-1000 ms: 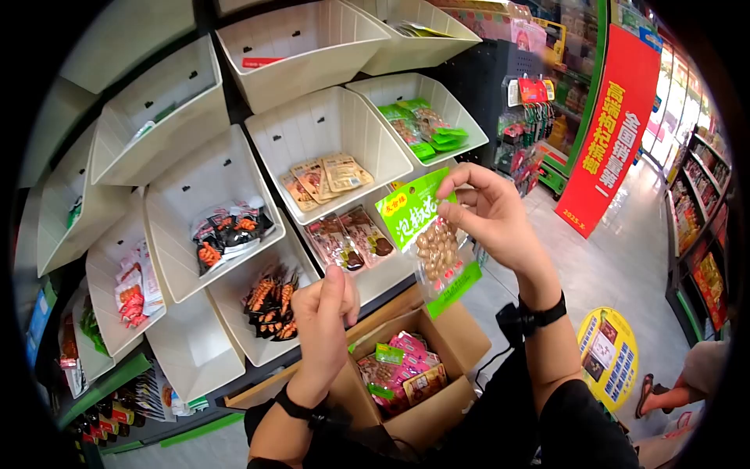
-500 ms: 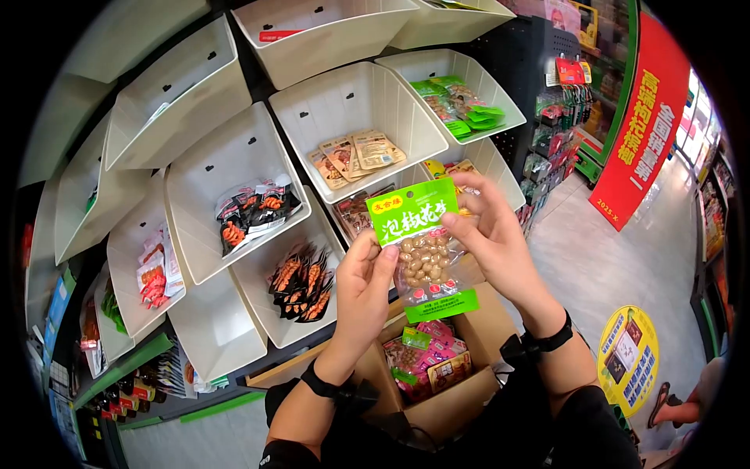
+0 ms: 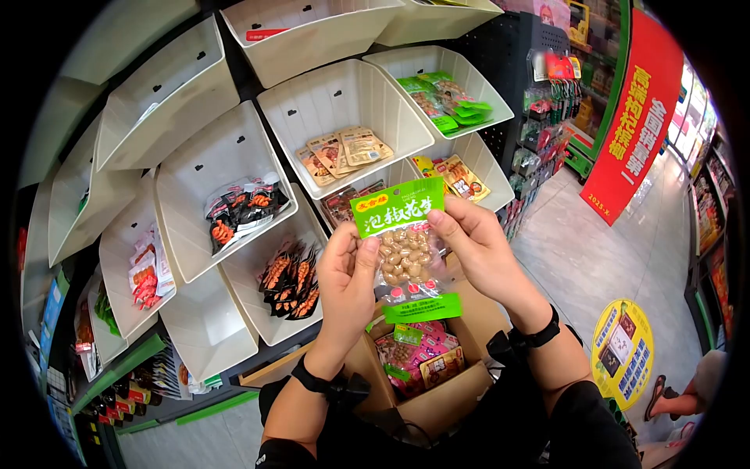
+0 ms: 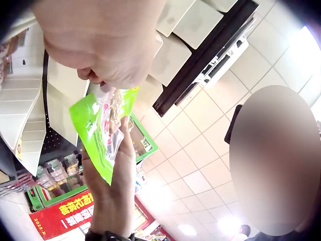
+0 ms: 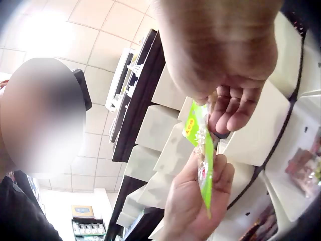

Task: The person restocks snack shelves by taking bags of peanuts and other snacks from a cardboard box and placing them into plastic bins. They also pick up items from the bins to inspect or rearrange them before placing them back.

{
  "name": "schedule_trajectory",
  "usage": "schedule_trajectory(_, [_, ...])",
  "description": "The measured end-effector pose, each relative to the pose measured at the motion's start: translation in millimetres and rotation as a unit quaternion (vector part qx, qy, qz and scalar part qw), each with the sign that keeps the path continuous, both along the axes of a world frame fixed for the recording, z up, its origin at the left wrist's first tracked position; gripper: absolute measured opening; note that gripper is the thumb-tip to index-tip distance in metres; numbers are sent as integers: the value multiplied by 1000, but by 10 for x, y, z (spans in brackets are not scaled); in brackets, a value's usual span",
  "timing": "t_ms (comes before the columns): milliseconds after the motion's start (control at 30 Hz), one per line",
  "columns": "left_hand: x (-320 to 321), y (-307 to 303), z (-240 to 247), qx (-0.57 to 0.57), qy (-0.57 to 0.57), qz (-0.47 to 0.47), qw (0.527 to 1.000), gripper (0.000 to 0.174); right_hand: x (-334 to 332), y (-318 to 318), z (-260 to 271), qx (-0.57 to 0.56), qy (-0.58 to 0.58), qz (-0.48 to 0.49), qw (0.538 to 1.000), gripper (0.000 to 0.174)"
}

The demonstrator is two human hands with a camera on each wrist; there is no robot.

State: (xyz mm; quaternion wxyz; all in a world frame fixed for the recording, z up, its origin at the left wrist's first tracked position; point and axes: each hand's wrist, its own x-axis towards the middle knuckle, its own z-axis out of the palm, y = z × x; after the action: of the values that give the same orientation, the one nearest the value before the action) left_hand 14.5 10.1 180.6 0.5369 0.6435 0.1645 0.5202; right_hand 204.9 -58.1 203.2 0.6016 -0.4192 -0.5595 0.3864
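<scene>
Both hands hold up a green and clear snack packet of peanuts [image 3: 406, 254] in the head view, its printed front turned to the camera. My left hand [image 3: 349, 270] pinches the packet's left edge, thumb on the front. At the upper right edge my right hand [image 3: 476, 242] pinches it with thumb and fingers. Below the packet stands an opened cardboard box [image 3: 441, 396] with pink and green packets [image 3: 422, 352] inside. In the right wrist view the packet [image 5: 204, 170] appears nearly edge-on between the hands.
Cream display bins [image 3: 344, 90] hang in tiers in front, several holding snack packets. Similar green packets [image 3: 445, 102] lie in an upper right bin. A red banner [image 3: 637, 117] stands at the right, near a yellow floor sticker [image 3: 623, 354]. Another person's leg [image 3: 687, 399] shows at the lower right.
The left hand has come up from beside the packet and taken its left edge. The packet has turned from tilted to nearly upright, facing the camera, and both hands now hold it.
</scene>
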Motion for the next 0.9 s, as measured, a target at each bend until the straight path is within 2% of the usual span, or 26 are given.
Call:
schedule_trajectory(67, [14, 22, -9, 22, -38, 47, 998, 16, -60, -32, 98, -5, 12, 11, 1000, 28])
schedule_trajectory(133, [47, 75, -21, 35, -87, 81, 992, 17, -79, -56, 89, -12, -30, 17, 999, 29])
schedule_trajectory(167, [18, 100, -3, 41, -81, 85, 992, 17, -73, -68, 78, -17, -51, 20, 998, 30])
schedule_trajectory(267, [-49, 92, 75, 35, -73, 97, 992, 13, -70, -18, 20, 2, -17, 43, 999, 28])
schedule_trajectory(500, [-32, 68, 33, 37, -61, 82, 994, 12, -65, 41, -70, -3, -30, 32, 999, 14])
schedule_trajectory(600, [-41, 61, 21, 18, -60, 57, 996, 11, -129, 48, -103, 3, -11, -2, 1000, 6])
schedule_trajectory(800, [-36, 81, 20, -37, -56, 47, 997, 11, -133, 59, -147, -1, 17, 7, 1000, 7])
schedule_trajectory(900, [-43, 115, 2, -23, -59, 72, 995, 10, -111, 50, -103, -33, 11, 4, 999, 15])
